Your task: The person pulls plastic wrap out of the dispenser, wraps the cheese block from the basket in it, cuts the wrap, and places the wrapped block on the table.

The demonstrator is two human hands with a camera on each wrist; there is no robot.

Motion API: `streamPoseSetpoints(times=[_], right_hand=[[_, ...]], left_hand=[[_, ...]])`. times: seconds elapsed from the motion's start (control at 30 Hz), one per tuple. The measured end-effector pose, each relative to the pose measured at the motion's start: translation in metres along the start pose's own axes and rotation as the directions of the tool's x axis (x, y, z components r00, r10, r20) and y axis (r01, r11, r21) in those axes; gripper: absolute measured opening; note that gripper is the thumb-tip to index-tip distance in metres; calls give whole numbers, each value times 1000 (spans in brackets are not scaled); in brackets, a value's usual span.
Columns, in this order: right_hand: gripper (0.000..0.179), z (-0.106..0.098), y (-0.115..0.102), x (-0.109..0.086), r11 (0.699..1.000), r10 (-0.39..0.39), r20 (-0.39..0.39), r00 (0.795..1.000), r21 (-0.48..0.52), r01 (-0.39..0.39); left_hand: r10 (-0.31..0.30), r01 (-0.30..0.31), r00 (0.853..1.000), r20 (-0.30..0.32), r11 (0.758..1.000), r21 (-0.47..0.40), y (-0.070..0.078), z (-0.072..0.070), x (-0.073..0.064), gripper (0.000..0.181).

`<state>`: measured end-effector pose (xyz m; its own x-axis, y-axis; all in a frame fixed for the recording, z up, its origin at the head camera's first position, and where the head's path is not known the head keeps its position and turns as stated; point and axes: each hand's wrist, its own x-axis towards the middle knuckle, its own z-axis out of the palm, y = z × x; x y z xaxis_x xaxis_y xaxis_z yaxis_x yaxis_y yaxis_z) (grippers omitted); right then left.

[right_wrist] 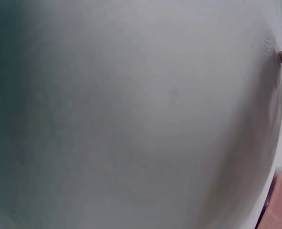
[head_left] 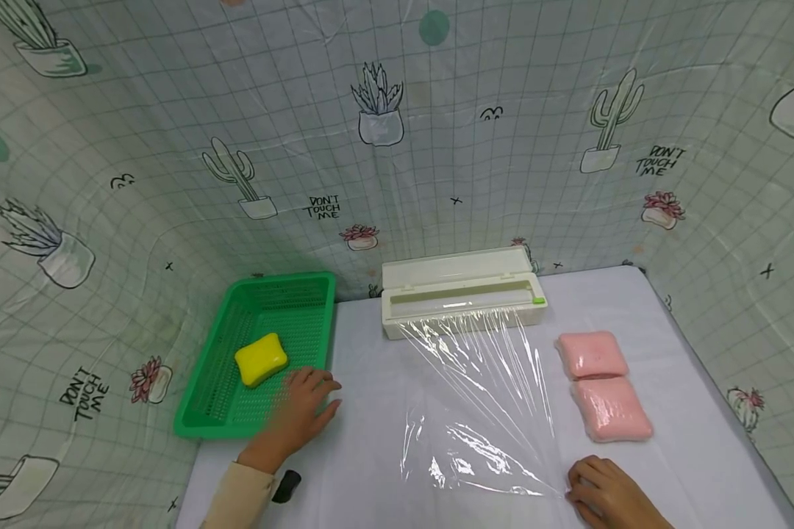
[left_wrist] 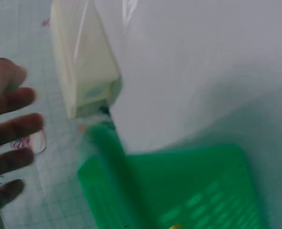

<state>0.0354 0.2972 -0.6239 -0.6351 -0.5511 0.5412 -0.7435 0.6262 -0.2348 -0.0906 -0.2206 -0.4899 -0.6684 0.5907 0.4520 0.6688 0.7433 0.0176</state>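
Observation:
A sheet of clear cling film (head_left: 483,411) stretches over the table from a white dispenser box (head_left: 463,323) with its lid raised. At the sheet's near right corner my right hand (head_left: 612,492) pinches the film with curled fingers. My left hand (head_left: 298,415), fingers apart and holding nothing, hovers by the right side of a green plastic basket (head_left: 324,330). In the left wrist view the spread fingers (left_wrist: 19,131) show beside the dispenser and the blurred basket. Inside the basket lies a yellow sponge-like block (head_left: 261,359), close to the left hand.
Two pink wrapped blocks (head_left: 612,410) lie on the right of the white-covered table (head_left: 370,455), one behind the other. A small black object (head_left: 287,486) is near the left sleeve. A patterned curtain (head_left: 437,169) encloses the back and sides.

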Motion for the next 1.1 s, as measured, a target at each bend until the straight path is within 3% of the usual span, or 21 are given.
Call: streamPoseSetpoints(times=[0.1, 0.2, 0.43, 0.6, 0.83, 1.0, 1.1], right_hand=[[61, 0, 0, 1, 1000, -7, -10, 1000, 3, 7], [62, 0, -1, 2, 1000, -13, -15, 1000, 13, 14], [62, 0, -1, 1, 1000, -11, -35, 999, 4, 11], [63, 0, -2, 0, 1000, 3, -39, 999, 10, -2], [63, 0, -1, 1, 1000, -11, -49, 999, 10, 11], [64, 0, -1, 0, 1000, -6, -41, 999, 27, 7], [65, 0, -1, -1, 999, -4, -35, 999, 34, 5]], left_hand=[[-48, 46, 998, 34, 998, 41, -15, -9, 5, 29], [-105, 99, 988, 114, 993, 57, -30, -18, 8, 29], [-226, 237, 935, 274, 972, -8, -64, -33, 14, 32], [-264, 291, 899, 349, 956, -25, -92, -35, 19, 37], [-303, 351, 868, 392, 935, -55, -119, -30, 20, 41], [-327, 365, 844, 426, 931, -9, -135, -26, 15, 46], [-348, 381, 814, 465, 924, 24, -143, -24, 12, 52]])
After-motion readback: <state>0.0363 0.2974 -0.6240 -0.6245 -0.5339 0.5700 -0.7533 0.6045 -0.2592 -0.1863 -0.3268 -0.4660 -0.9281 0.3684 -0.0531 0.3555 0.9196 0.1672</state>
